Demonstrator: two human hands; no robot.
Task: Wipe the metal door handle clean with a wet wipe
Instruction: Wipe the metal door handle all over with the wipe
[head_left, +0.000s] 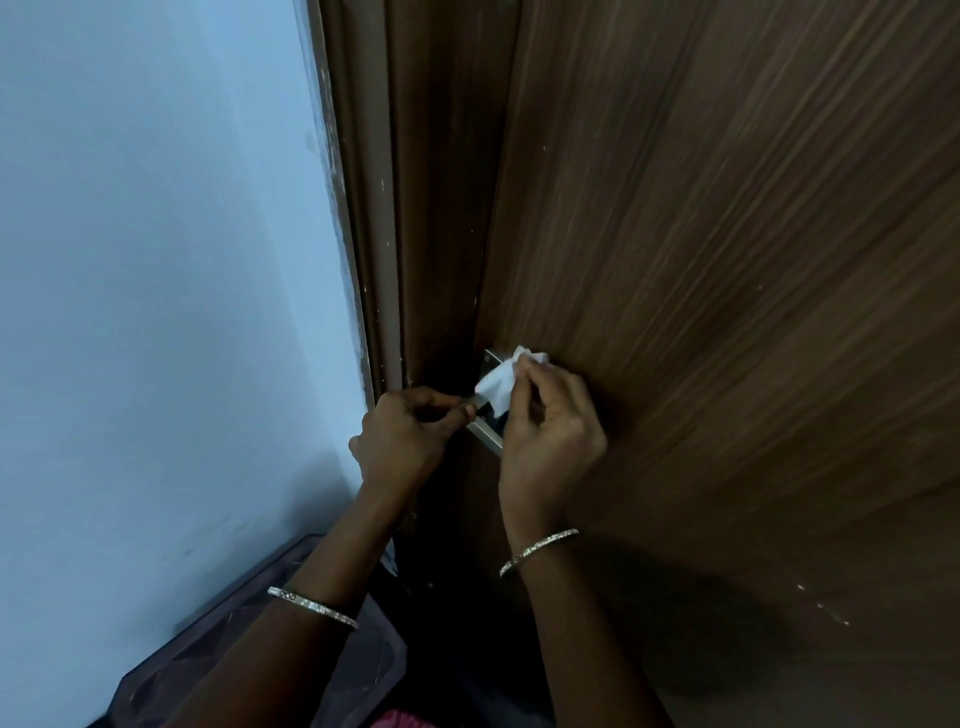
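Right hand (550, 431): fingers curled, pinching the wet wipe (498, 384) and pressing it on the door handle's upper part.
Left hand (402, 439): curled round the handle's left end, gripping it.
Door handle (488, 439): metal, between both hands, mostly covered by them and the wipe.
Bangles (537, 552): one on each wrist, below the handle.
Door (727, 260): brown wood, behind and right of the handle.
Door frame (374, 208): just left of the handle.
Wall (156, 260): pale blue, further left.
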